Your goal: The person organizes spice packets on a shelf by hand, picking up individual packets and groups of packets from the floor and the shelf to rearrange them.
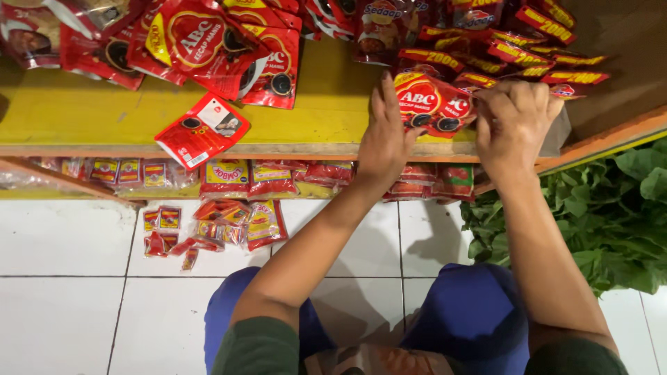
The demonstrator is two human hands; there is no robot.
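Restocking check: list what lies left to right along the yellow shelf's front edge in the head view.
Lone red pouch → left hand → red pouches held between the hands → right hand → green leaves.

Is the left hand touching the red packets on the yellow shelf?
Touching. The head view shows the left hand lying flat on the yellow shelf, its fingers pressed against the edge of the red sauce packets, no gap between.

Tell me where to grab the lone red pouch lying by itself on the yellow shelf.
Pinch the red pouch at its lower corner, which juts past the yellow shelf edge, coming from the front. It lies flat and tilted, apart from the piles, so that overhang probably lets fingers slip under.
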